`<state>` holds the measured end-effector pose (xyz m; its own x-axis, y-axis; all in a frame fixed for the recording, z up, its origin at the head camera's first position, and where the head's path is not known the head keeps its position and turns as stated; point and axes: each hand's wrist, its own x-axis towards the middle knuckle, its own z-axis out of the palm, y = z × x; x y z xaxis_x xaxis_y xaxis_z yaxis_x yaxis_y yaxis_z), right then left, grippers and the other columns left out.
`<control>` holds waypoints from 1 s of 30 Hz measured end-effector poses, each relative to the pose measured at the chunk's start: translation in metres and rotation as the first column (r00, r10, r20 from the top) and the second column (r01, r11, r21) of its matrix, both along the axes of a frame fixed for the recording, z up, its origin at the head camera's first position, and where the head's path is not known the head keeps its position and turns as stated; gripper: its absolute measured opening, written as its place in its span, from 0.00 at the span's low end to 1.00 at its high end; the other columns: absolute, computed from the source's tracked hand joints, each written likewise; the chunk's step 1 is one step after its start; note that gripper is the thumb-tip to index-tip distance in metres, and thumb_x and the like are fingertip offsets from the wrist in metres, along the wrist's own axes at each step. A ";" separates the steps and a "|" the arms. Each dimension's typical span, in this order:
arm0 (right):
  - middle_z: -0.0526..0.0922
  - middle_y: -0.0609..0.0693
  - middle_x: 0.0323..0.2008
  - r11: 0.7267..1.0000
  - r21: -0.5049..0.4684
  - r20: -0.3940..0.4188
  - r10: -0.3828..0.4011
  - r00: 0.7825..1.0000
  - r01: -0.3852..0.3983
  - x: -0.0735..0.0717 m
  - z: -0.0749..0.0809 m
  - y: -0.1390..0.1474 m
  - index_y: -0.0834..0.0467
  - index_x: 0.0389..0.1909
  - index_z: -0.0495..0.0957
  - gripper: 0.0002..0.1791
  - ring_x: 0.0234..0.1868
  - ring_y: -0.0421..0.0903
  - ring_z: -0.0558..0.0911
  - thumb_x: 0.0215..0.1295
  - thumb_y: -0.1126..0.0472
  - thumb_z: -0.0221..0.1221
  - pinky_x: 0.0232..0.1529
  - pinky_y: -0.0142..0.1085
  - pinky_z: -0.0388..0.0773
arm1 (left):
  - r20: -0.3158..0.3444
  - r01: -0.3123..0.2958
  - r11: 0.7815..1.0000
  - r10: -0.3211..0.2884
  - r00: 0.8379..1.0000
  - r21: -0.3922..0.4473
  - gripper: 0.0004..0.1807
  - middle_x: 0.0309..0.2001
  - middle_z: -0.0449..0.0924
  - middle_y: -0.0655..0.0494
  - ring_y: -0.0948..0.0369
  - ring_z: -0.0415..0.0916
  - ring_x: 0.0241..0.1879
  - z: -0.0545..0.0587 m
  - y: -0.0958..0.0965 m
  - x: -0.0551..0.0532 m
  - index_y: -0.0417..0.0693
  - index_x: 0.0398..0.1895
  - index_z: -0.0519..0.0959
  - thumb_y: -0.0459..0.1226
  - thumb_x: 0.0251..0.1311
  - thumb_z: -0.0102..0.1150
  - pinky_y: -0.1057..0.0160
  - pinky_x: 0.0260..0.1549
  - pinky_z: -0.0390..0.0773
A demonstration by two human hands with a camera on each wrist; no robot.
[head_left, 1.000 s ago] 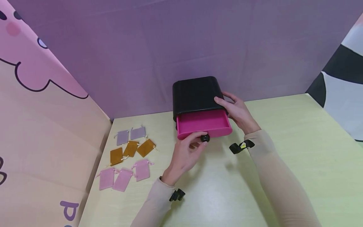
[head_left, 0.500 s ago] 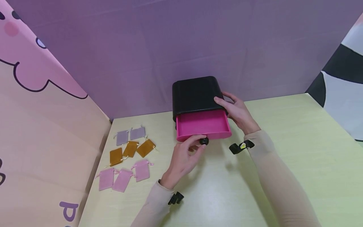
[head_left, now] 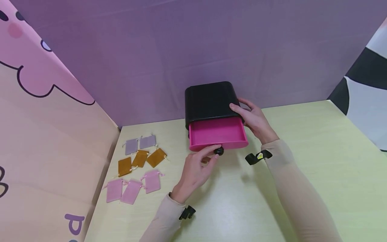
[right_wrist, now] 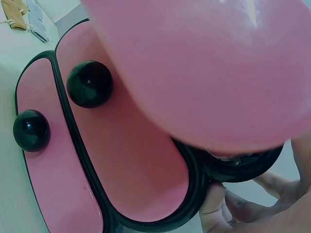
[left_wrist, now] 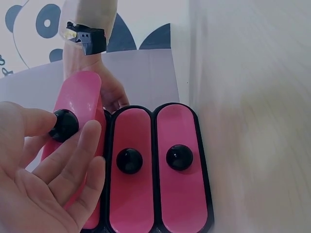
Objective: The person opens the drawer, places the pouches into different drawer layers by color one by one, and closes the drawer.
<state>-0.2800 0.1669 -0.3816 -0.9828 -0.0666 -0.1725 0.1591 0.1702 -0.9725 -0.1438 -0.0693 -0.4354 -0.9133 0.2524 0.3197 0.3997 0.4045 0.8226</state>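
A small black cabinet (head_left: 210, 101) with pink drawers stands against the back wall. Its top drawer (head_left: 231, 145) is pulled partway out, and nothing lies in the part of its inside that shows. My left hand (head_left: 193, 173) pinches the round black knob (head_left: 219, 151) of that drawer between thumb and fingertips. At the cabinet's right side, my right hand (head_left: 257, 123) grips the body, thumb on the top and fingers round the side. In the left wrist view, the middle drawer (left_wrist: 130, 194) and the bottom drawer (left_wrist: 182, 199) are closed, each with its own black knob.
On the left of the table (head_left: 242, 208) lie small drawstring pouches in rows: lavender pouches (head_left: 131, 147) at the back, mustard pouches (head_left: 124, 166) in the middle, pink pouches (head_left: 114, 190) in front. A purple cloth wall (head_left: 151, 67) rises right behind the cabinet.
The top drawer has slid slightly further out toward me, with my left hand on its knob. My right hand keeps its place on the cabinet, and the pouches lie as before.
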 end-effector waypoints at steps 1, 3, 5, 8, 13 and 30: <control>0.65 0.57 0.81 1.000 0.000 -0.001 0.002 1.000 -0.002 0.000 0.000 0.000 0.43 0.87 0.52 0.50 0.74 0.56 0.74 0.70 0.33 0.63 0.69 0.45 0.76 | -0.003 0.000 1.000 0.000 1.000 -0.002 0.20 0.51 0.92 0.54 0.59 0.91 0.41 0.000 -0.001 0.001 0.57 0.67 0.84 0.36 0.74 0.62 0.67 0.44 0.86; 0.65 0.57 0.81 1.000 -0.004 -0.002 0.001 1.000 -0.001 0.000 0.001 0.000 0.43 0.87 0.52 0.50 0.73 0.55 0.74 0.71 0.34 0.63 0.66 0.42 0.77 | -0.009 0.000 1.000 0.000 1.000 -0.007 0.21 0.52 0.92 0.54 0.59 0.91 0.40 0.000 -0.002 0.002 0.58 0.68 0.83 0.37 0.74 0.62 0.67 0.43 0.87; 0.65 0.58 0.81 1.000 -0.003 -0.004 -0.001 1.000 0.001 0.001 0.001 0.001 0.44 0.87 0.52 0.50 0.73 0.55 0.74 0.71 0.34 0.62 0.62 0.38 0.78 | -0.013 -0.002 1.000 0.002 1.000 -0.015 0.22 0.53 0.92 0.54 0.58 0.92 0.39 -0.001 -0.004 0.003 0.59 0.69 0.83 0.37 0.74 0.62 0.66 0.42 0.87; 0.65 0.58 0.81 1.000 -0.007 -0.007 -0.007 1.000 0.007 0.001 0.001 0.002 0.44 0.87 0.52 0.50 0.73 0.55 0.75 0.71 0.34 0.62 0.59 0.36 0.78 | -0.020 -0.010 1.000 0.009 1.000 -0.026 0.21 0.53 0.92 0.54 0.58 0.91 0.40 -0.001 -0.007 0.005 0.58 0.68 0.83 0.38 0.74 0.62 0.65 0.43 0.87; 0.64 0.57 0.81 1.000 -0.013 -0.002 -0.004 1.000 0.003 0.001 0.000 0.001 0.43 0.87 0.52 0.50 0.74 0.54 0.74 0.71 0.34 0.63 0.62 0.37 0.77 | -0.009 -0.027 0.998 0.027 1.000 -0.061 0.19 0.51 0.92 0.54 0.58 0.90 0.41 -0.003 -0.016 0.010 0.57 0.66 0.83 0.39 0.74 0.63 0.64 0.44 0.87; 0.65 0.58 0.81 1.000 -0.016 -0.014 -0.008 1.000 0.008 0.004 -0.004 -0.001 0.44 0.87 0.52 0.50 0.72 0.55 0.75 0.71 0.34 0.62 0.56 0.33 0.78 | 0.063 -0.061 0.991 0.069 0.996 -0.121 0.14 0.49 0.92 0.59 0.59 0.88 0.42 -0.019 -0.049 0.016 0.53 0.58 0.87 0.38 0.74 0.63 0.64 0.44 0.86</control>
